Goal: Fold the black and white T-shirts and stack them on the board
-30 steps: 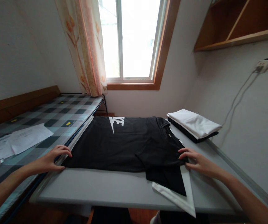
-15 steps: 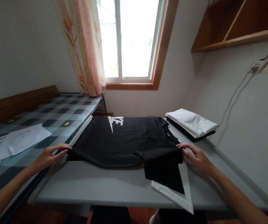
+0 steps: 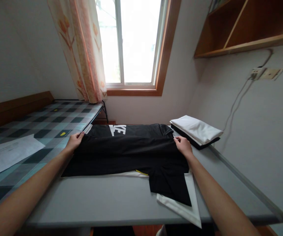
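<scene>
A black T-shirt point(image 3: 102, 130) with white print lies sideways on the grey table, its collar to the right. My left hand point(image 3: 74, 141) pinches its hem end at the left, and my right hand point(image 3: 183, 146) pinches the shoulder end near the collar. Between my hands the cloth forms a straight edge that covers part of the print. Nearer to me spreads more black cloth point(image 3: 124, 157) with a sleeve point(image 3: 170, 185) pointing at me. Beneath the sleeve, a white garment point(image 3: 190, 214) sticks out over the table's front edge.
Folded white clothing point(image 3: 197, 128) sits on folded black clothing point(image 3: 206, 146) at the table's point(image 3: 102, 200) back right. A bed with a checked mattress point(image 3: 65, 116) and papers point(image 3: 15, 152) stands at the left. Behind are a window point(image 3: 136, 42) and curtain point(image 3: 82, 49).
Both hands have moved away from me and inward, carrying the T-shirt's near side over its middle. Black cloth beneath now shows in front. The view has shifted slightly to the right.
</scene>
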### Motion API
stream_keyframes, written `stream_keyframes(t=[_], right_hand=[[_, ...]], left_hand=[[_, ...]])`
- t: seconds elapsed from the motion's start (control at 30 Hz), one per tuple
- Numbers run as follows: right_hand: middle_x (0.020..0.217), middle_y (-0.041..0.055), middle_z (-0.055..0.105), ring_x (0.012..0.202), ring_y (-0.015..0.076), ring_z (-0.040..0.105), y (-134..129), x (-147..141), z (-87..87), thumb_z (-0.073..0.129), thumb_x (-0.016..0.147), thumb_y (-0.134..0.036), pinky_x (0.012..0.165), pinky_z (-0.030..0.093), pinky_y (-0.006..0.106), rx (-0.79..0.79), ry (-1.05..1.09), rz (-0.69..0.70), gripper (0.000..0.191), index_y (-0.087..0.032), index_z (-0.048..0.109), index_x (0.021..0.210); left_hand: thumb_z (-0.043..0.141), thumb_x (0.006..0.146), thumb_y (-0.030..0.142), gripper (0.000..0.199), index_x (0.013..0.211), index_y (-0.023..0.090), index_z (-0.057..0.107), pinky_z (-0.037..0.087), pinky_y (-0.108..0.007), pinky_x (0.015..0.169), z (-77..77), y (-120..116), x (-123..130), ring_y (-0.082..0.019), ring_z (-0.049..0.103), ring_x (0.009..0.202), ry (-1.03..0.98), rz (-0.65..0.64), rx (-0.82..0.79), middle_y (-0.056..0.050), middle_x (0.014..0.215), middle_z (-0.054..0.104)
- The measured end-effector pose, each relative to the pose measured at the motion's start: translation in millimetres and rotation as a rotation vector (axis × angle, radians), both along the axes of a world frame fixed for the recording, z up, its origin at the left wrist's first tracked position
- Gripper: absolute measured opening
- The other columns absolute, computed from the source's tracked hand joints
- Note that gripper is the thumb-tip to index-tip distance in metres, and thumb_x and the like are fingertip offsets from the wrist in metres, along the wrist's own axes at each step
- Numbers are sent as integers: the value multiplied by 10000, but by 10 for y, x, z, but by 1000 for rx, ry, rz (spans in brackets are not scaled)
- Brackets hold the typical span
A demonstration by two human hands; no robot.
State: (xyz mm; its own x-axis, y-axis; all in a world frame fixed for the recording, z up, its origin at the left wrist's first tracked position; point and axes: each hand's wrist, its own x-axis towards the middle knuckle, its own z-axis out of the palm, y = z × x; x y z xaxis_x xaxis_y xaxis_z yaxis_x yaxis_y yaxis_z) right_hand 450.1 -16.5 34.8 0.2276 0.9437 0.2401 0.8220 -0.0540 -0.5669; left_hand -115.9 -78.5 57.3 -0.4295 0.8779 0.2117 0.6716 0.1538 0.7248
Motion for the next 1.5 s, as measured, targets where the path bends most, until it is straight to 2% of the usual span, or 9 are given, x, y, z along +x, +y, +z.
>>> stream_keyframes(t=[0.17, 0.3, 0.53, 0.67, 0.83, 1.07, 1.23, 1.4, 1.5], right_hand=[[1025, 124, 713, 954, 299, 659, -76, -73, -110, 451, 885, -400, 736, 481, 357, -76, -197, -64, 366, -228, 666, 1126], [991, 109, 722, 932, 283, 663, -78, -1, -148, 457, 884, -416, 714, 474, 332, -53, -197, -43, 339, -239, 688, 1059], [899, 107, 724, 873, 265, 666, 29, 187, -250, 546, 799, -409, 773, 491, 349, 27, 30, 58, 268, -196, 699, 855], [902, 103, 715, 873, 247, 659, 81, 231, -251, 583, 743, -430, 826, 496, 370, 131, 240, 255, 275, -182, 647, 842], [837, 104, 706, 785, 240, 662, 124, 252, -248, 581, 743, -422, 714, 510, 353, 74, 374, 281, 322, -163, 616, 931], [859, 106, 698, 830, 251, 657, 88, 213, -323, 605, 777, -331, 744, 483, 338, 36, 6, 100, 237, -177, 663, 947], [899, 96, 714, 871, 241, 663, 51, 200, -321, 599, 811, -333, 750, 470, 309, 40, -52, 111, 195, -195, 682, 922], [960, 73, 708, 882, 222, 646, -16, 156, -250, 570, 843, -294, 749, 450, 302, 55, -106, 98, 159, -210, 683, 916], [977, 91, 686, 914, 244, 621, -99, 83, -181, 547, 865, -294, 759, 437, 333, 29, -262, 51, 174, -207, 689, 916]], left_hand=[[577, 645, 561, 412, 739, 162, 623, 503, -302, 710, -108, 142, 36, -292, 671, 863, 258, -10, -124, -112, 822, 715], [547, 688, 454, 348, 839, 160, 656, 510, -323, 754, -164, 128, -15, -312, 671, 933, 374, 17, -128, -131, 931, 727], [521, 663, 540, 394, 741, 180, 660, 504, -309, 701, -171, 37, -175, -309, 669, 887, 235, 14, -175, -93, 807, 733], [497, 632, 574, 417, 694, 188, 643, 489, -297, 632, -109, -82, -239, -280, 662, 753, 202, -26, -176, -77, 710, 706], [472, 652, 538, 364, 645, 202, 611, 483, -274, 621, -45, -170, -241, -256, 655, 738, 179, -9, -138, -59, 693, 697], [428, 817, 427, 324, 890, 200, 647, 474, -275, 647, -53, -232, -131, -256, 673, 812, 447, 79, -261, -84, 813, 719], [380, 893, 436, 399, 1134, 210, 604, 476, -314, 653, -81, -304, -12, -277, 670, 831, 609, 90, -394, -103, 926, 712], [406, 888, 346, 418, 1242, 187, 563, 485, -401, 833, -95, -296, 199, -305, 621, 1032, 811, 71, -192, -144, 1205, 611], [434, 877, 327, 391, 1208, 195, 593, 445, -422, 957, -174, -182, 363, -291, 547, 1182, 809, -83, -70, -124, 1302, 558]])
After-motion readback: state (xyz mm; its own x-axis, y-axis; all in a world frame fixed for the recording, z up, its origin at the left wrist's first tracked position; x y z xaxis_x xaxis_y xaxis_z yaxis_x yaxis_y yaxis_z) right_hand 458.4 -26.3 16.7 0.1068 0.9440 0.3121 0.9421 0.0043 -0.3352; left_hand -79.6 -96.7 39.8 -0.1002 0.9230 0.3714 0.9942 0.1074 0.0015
